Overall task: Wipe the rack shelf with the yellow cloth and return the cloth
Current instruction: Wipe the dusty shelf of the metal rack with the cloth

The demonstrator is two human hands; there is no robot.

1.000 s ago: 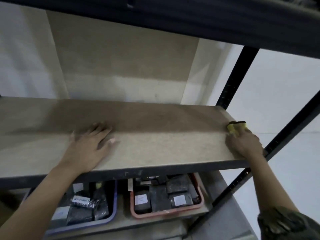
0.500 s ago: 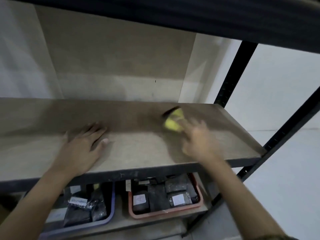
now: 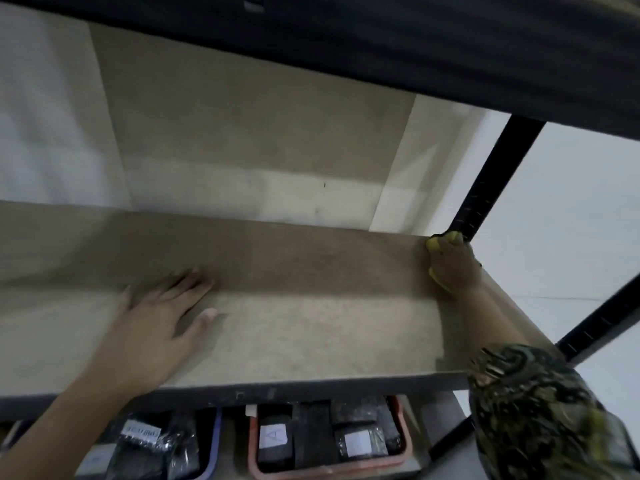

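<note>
The brown board shelf (image 3: 311, 323) of the rack fills the middle of the view. My right hand (image 3: 455, 265) presses the yellow cloth (image 3: 437, 244) onto the shelf's far right corner, beside the black rear post. Only the edges of the cloth show around my fingers. My left hand (image 3: 162, 323) lies flat on the shelf's left half, palm down, fingers spread, holding nothing.
Black upright posts (image 3: 491, 181) stand at the right end of the rack, and a dark upper shelf (image 3: 381, 46) hangs overhead. On the lower level sit a red bin (image 3: 405, 455) and a blue bin (image 3: 213, 445), both full of dark packets. A pale wall lies behind.
My right hand has swept the cloth from the shelf's middle back to the far right corner, deeper than a second ago. My left hand stays flat in the same place.
</note>
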